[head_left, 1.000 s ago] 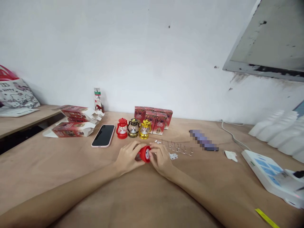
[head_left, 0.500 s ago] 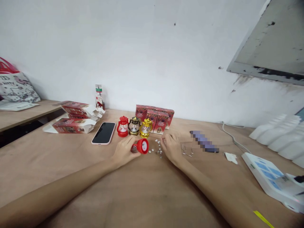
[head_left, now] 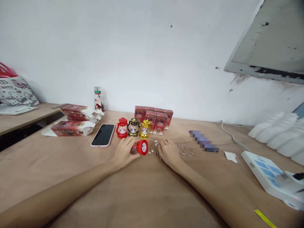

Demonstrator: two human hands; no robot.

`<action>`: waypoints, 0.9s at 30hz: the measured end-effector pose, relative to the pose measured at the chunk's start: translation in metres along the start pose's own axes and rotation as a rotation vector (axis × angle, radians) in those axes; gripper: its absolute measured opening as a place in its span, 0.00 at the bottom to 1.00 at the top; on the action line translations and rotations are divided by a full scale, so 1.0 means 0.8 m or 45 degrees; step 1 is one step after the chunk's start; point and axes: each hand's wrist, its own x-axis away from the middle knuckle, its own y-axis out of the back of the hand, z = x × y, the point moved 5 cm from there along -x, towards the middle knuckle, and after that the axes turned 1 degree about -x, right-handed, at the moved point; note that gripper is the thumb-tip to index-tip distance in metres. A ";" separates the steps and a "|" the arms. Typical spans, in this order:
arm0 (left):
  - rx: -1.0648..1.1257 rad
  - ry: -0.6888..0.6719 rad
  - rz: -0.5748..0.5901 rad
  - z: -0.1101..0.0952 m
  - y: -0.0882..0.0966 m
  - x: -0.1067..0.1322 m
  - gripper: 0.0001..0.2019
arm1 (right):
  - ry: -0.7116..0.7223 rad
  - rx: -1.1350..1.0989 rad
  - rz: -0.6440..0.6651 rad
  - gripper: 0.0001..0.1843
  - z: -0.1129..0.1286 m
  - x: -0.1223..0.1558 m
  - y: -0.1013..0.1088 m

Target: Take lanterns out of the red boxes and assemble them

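My left hand (head_left: 124, 151) is closed around a small red toy lantern (head_left: 142, 147), tipped on its side with its round base turned toward my right. My right hand (head_left: 169, 153) rests on the table among small round discs (head_left: 152, 151), fingers bent down and drawn together. What its fingertips hold, if anything, is hidden. Behind my hands stand three upright mini lanterns: a red lantern (head_left: 122, 128), a bronze lantern (head_left: 133, 127) and a gold lantern (head_left: 145, 129). Thin metal wire handles (head_left: 186, 150) lie just right of my right hand.
Several red boxes (head_left: 159, 122) stand behind the lanterns. Opened cartons (head_left: 71, 128), a phone (head_left: 103, 135) and a bottle (head_left: 98, 98) are on the left. To the right lie a blurred-out purple strip (head_left: 203, 141), a white scrap (head_left: 230, 156) and a power strip (head_left: 263, 174).
My right hand has moved slightly left and down over the small discs, covering several of them and uncovering more of the wire handles. My left hand still holds the red lantern.
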 end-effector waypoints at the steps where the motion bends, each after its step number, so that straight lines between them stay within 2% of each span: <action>1: 0.000 -0.002 -0.006 0.000 0.000 0.000 0.16 | 0.006 0.003 0.018 0.12 0.002 0.001 0.000; 5: 0.001 0.011 -0.002 0.000 0.001 0.000 0.16 | 0.039 0.018 0.000 0.10 0.006 0.006 -0.007; 11: 0.035 -0.012 0.014 0.000 0.001 0.001 0.15 | 0.363 -0.149 -0.381 0.07 0.022 0.019 -0.005; 15: 0.073 -0.038 0.051 -0.001 -0.001 0.001 0.15 | 0.537 -0.379 -0.367 0.04 0.032 0.022 -0.002; 17: 0.077 -0.055 0.065 -0.003 0.000 0.000 0.16 | 0.565 -0.454 -0.430 0.05 0.034 0.024 0.006; 22: 0.039 -0.132 0.058 -0.008 0.002 -0.002 0.15 | 0.580 -0.645 -0.808 0.06 0.036 0.041 0.039; 24: 0.028 -0.181 0.055 -0.010 0.001 -0.002 0.15 | 0.646 -0.675 -0.869 0.05 0.042 0.048 0.048; 27: 0.003 -0.234 0.039 -0.012 0.000 -0.001 0.14 | 0.711 -0.686 -0.870 0.07 0.048 0.051 0.050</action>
